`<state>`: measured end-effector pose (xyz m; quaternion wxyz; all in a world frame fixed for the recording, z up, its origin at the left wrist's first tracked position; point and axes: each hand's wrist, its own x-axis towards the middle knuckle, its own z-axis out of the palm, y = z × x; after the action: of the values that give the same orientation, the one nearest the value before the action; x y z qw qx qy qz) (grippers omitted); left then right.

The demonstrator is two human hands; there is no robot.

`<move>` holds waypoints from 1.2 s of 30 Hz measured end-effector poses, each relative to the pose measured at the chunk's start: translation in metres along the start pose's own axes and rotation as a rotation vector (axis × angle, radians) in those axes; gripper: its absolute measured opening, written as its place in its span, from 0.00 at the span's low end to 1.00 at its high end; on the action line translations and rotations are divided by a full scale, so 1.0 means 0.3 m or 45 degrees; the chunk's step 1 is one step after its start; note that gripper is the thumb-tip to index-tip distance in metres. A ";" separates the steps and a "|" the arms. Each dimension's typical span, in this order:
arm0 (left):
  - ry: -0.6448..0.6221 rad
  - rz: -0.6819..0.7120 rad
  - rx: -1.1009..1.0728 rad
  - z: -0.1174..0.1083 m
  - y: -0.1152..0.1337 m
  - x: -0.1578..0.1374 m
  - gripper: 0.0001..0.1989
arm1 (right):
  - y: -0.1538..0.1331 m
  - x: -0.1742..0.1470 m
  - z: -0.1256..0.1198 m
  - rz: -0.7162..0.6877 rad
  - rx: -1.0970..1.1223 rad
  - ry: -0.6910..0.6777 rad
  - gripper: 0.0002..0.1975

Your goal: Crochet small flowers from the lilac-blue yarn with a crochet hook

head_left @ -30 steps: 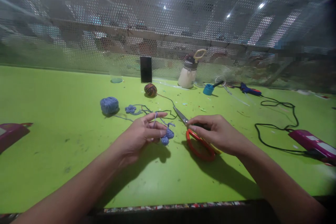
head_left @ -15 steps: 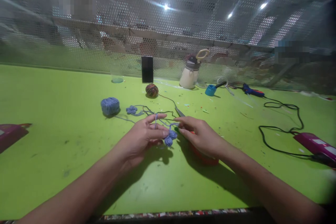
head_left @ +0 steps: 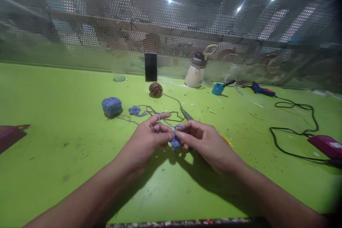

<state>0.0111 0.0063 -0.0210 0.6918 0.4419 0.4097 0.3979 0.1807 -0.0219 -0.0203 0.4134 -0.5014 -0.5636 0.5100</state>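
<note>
My left hand (head_left: 149,136) pinches a small blue-purple crocheted piece (head_left: 175,144) between thumb and fingers, with a strand of blue yarn (head_left: 159,121) looped over the raised index finger. From the other side, my right hand (head_left: 203,138) closes thumb and fingertips on the top of the same piece. Whether a hook is also in those fingers is hidden. Left of the hands lie a ball of blue yarn (head_left: 112,107) and a small crocheted flower (head_left: 135,110). Beyond my right hand show a scissors blade (head_left: 186,114) and a yellow handle (head_left: 227,142), partly covered by it.
Dark yarn (head_left: 175,114) trails from a multicoloured ball (head_left: 155,89). Behind stand a phone (head_left: 151,67), a bottle (head_left: 196,73) and a blue pot (head_left: 218,89). A glue gun (head_left: 263,89) and its cord lie right. A perforated screen (head_left: 107,39) borders the green table (head_left: 80,149).
My right hand has moved left and in against the crocheted piece, which now hangs between both hands. The red-orange object under my right hand is out of sight, and a yellow handle shows.
</note>
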 end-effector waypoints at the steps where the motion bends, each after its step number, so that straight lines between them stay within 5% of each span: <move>1: -0.010 0.006 0.013 0.003 0.002 -0.004 0.35 | 0.004 0.002 0.003 0.002 0.042 0.007 0.09; 9: -0.078 0.022 0.047 0.011 0.004 -0.013 0.34 | 0.024 0.004 -0.007 0.112 0.440 -0.009 0.12; 17: -0.123 -0.064 0.000 0.000 0.012 -0.016 0.32 | 0.017 -0.017 -0.038 0.078 0.534 -0.098 0.17; 20: -0.151 -0.093 -0.069 0.001 0.014 -0.023 0.30 | 0.032 -0.023 -0.040 -0.130 0.261 -0.056 0.11; 24: -0.178 -0.121 -0.192 0.005 0.014 -0.033 0.27 | 0.055 -0.034 -0.032 -0.775 -0.426 0.133 0.12; 27: -0.212 -0.161 -0.277 0.010 0.012 -0.036 0.26 | 0.069 -0.042 -0.024 -1.129 -0.664 0.212 0.18; 36: -0.279 -0.136 -0.319 0.017 -0.002 -0.038 0.24 | 0.071 -0.042 -0.007 -1.349 -0.821 0.307 0.17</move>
<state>0.0120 -0.0057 -0.0176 0.8020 0.3708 0.3018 0.3580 0.1880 -0.0346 -0.0406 0.4987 -0.3076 -0.8101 -0.0195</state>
